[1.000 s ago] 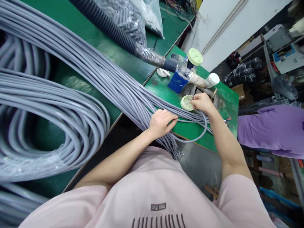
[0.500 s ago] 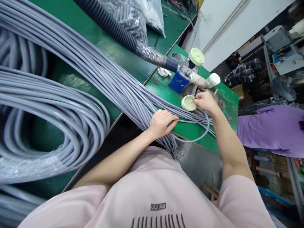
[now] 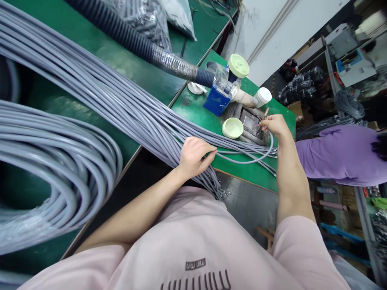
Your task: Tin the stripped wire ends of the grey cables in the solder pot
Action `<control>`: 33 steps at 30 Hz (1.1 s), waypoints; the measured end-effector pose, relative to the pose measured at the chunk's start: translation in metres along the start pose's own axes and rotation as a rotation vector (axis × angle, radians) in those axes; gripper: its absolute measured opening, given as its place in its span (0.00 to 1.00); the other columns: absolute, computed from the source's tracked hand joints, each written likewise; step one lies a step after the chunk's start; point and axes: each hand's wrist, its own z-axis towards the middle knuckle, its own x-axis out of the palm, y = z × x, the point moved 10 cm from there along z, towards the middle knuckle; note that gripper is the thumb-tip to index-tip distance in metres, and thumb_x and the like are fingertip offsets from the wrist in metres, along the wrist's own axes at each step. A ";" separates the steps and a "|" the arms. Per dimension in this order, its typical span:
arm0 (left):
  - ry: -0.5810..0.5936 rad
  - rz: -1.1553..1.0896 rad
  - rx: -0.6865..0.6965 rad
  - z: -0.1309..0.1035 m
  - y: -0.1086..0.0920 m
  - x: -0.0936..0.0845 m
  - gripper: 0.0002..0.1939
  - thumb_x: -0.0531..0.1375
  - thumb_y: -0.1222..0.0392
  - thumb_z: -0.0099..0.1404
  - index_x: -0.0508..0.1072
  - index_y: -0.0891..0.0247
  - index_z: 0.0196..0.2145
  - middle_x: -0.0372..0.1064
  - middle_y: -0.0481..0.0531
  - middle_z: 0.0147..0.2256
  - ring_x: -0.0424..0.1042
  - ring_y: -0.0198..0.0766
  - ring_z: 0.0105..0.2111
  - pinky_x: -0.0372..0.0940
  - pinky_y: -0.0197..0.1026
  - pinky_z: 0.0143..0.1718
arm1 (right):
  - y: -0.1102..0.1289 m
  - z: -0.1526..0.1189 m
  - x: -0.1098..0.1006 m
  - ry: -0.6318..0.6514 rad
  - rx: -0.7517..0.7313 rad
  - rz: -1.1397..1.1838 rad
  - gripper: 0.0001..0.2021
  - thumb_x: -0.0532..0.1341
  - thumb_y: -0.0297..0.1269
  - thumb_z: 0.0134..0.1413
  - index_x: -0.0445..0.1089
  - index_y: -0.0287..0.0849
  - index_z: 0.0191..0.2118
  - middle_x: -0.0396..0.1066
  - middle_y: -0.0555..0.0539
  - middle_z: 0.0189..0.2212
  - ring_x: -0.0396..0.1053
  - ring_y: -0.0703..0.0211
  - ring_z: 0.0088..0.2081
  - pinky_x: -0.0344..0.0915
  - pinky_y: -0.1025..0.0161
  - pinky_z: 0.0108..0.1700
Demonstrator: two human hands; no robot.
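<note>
Between thumb and fingers, my right hand (image 3: 273, 124) pinches the end of a grey cable (image 3: 270, 147), which curves back in a loop toward the left. Its thin wire ends are over a solder pot (image 3: 250, 123) with a shiny molten-looking surface. Just left of the pot stands an open pale-green tub (image 3: 232, 128). My left hand (image 3: 198, 157) has thumb and forefinger pinched on a grey cable, at the near edge of the cable bundle (image 3: 157, 117). Several stripped cable ends (image 3: 223, 194) hang over the table edge below that hand.
A ribbed hose (image 3: 181, 66) runs to a nozzle above the solder pot, by a blue box (image 3: 216, 100). Behind are a green lid (image 3: 238, 65) and a white jar (image 3: 263, 97). Coiled cables (image 3: 75, 153) lie at left. A person in purple (image 3: 341, 155) is at right.
My right hand has moved from the pale-green tub to the solder pot, carrying the cable end. The cable's loop has flattened. My left hand keeps its pinch, and the view has shifted slightly.
</note>
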 end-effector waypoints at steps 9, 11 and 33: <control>0.052 0.032 -0.029 0.000 0.002 0.005 0.02 0.61 0.62 0.63 0.73 0.58 0.35 0.76 0.48 0.29 0.73 0.37 0.31 0.62 0.46 0.40 | -0.011 0.021 0.018 0.051 0.027 -0.026 0.07 0.64 0.30 0.37 0.66 0.37 0.16 0.67 0.48 0.13 0.56 0.69 0.13 0.49 0.68 0.17; 0.046 0.032 -0.013 0.001 0.001 0.004 0.03 0.62 0.62 0.63 0.72 0.58 0.36 0.76 0.47 0.29 0.73 0.37 0.31 0.63 0.46 0.39 | -0.013 0.025 0.021 0.066 0.024 -0.035 0.07 0.64 0.30 0.37 0.66 0.37 0.16 0.67 0.48 0.12 0.56 0.69 0.13 0.49 0.68 0.17; 0.055 0.037 -0.022 0.000 0.002 0.005 0.02 0.62 0.62 0.62 0.73 0.57 0.35 0.76 0.47 0.29 0.73 0.38 0.31 0.62 0.46 0.39 | 0.045 -0.096 -0.012 0.088 -0.133 0.391 0.10 0.67 0.40 0.42 0.69 0.40 0.26 0.68 0.51 0.16 0.61 0.67 0.16 0.57 0.68 0.20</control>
